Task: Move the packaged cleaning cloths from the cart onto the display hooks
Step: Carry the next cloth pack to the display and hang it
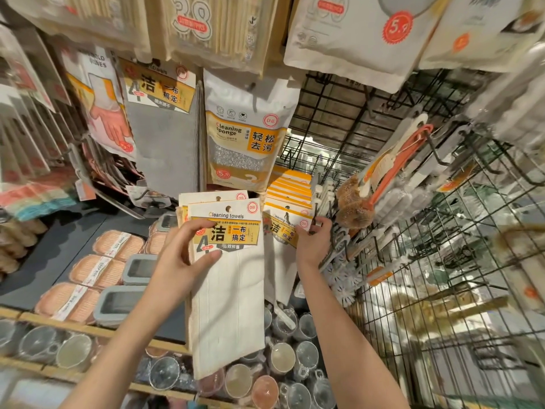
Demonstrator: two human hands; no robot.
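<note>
Cleaning towels pack: cream cloth, matt, faint stitched ribs; header card of smooth printed paper, slight sheen, pinched by left-hand fingers. Hung towel packs at the right-hand fingers: same paper headers. Above the fingers, sponge pouch: glossy plastic film; grey towel: matt cloth. Right of the fingers, wire grid: dark coated metal, smooth; brush: rough brown bristle, orange plastic handle. Below the fingers, cups: clear glossy plastic or glass, cannot tell; shelf edge: pale wood.
</note>
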